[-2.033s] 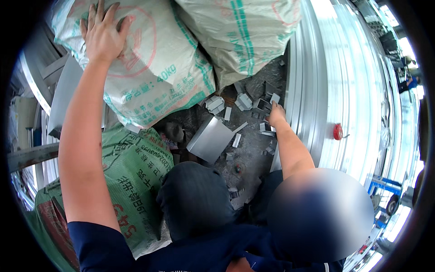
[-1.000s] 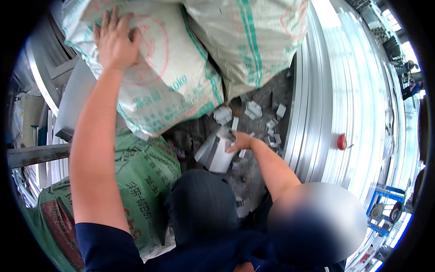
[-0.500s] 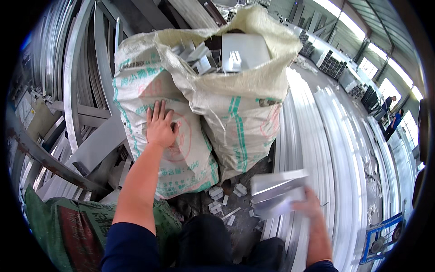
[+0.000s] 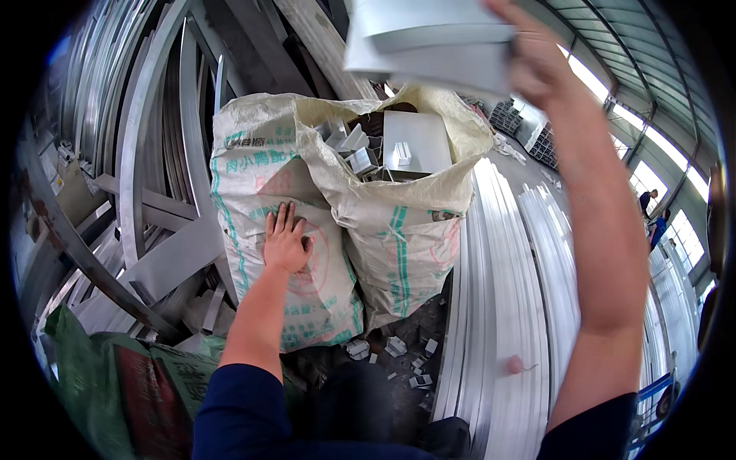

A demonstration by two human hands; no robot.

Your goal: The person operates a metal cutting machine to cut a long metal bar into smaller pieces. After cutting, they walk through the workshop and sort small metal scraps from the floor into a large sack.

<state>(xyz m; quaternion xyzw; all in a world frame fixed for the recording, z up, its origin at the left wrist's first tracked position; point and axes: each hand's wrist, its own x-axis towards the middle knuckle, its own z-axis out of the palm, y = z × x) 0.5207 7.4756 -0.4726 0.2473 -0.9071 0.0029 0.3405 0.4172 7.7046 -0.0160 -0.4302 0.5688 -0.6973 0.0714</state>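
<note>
My left hand (image 4: 288, 239) rests on the front of a white woven sack (image 4: 257, 176) with green and red print, its fingers stretched out and holding nothing. High up at the top edge, my right hand (image 4: 537, 65) is closed on a silver metal offcut (image 4: 437, 54), blurred and partly cut off by the frame. It hangs above and beyond an open woven sack (image 4: 383, 253). Inside that sack's mouth lie a flat square metal piece (image 4: 418, 142) and several short profile offcuts (image 4: 356, 146).
Long silver profiles (image 4: 498, 307) run along the right. Metal strips and bars (image 4: 153, 153) lean at the left, near a curved rusty bar (image 4: 84, 268). A green sack (image 4: 100, 376) lies lower left. Small scraps (image 4: 395, 346) litter the floor. Two people (image 4: 655, 222) stand far right.
My right hand has lifted the metal offcut from low beside the profiles up past the open sack. My left hand stays on the sack. The view has shifted.
</note>
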